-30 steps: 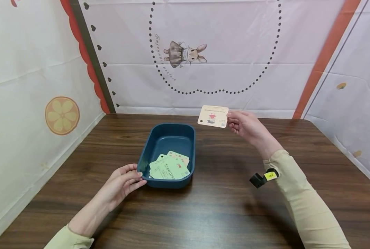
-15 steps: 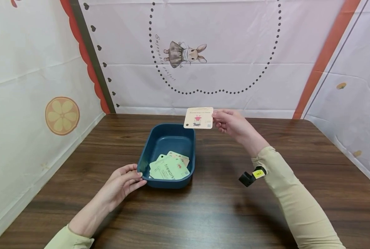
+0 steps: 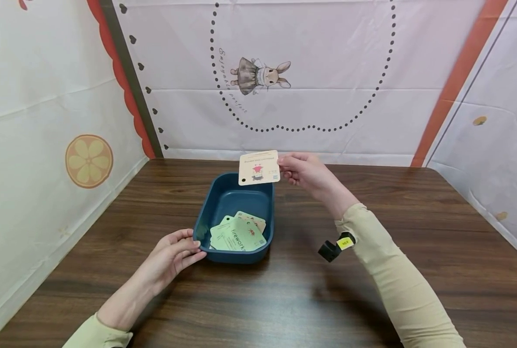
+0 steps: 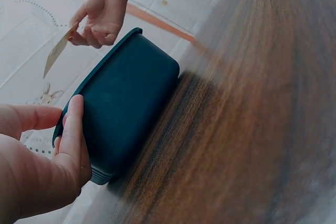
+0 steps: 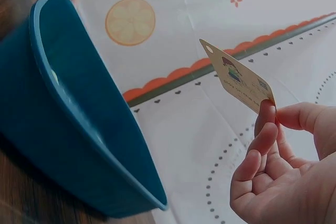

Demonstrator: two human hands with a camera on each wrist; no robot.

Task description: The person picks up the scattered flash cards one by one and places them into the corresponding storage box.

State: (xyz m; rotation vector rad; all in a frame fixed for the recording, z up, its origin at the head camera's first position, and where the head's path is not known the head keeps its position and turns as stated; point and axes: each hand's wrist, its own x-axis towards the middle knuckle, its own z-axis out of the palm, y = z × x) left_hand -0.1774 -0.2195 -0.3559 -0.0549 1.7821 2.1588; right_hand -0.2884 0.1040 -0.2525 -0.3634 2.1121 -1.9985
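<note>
**Q:** Where is the card, and what has hold of it?

**A:** My right hand (image 3: 303, 170) pinches the cream card (image 3: 259, 167) by its right edge, thumb against fingertips (image 5: 266, 120), the other fingers loosely curled beneath. The card hangs in the air above the far rim of the blue tub (image 3: 206, 212), not touching it. My left hand (image 3: 175, 253) grips the tub's near-left corner, fingers curled round the outer wall and the thumb at the rim.

**Q:** How do you expect the card to handle?

**A:** Judging by how flat it stays when held by one edge only: light, thin, fairly stiff board. No droop seen. The face may be smooth and a little slippery (cannot confirm from here), so an edge pinch with thumb on one face and fingers on the other seems the sound hold. There is a punched hole at one corner; I would keep off that.

**Q:** And the tub?

**A:** Rigid plastic by its look, standing on the brown wooden surface (image 3: 371, 290). Green cards (image 3: 237, 235) lie overlapping inside it, toward its near end.
</note>
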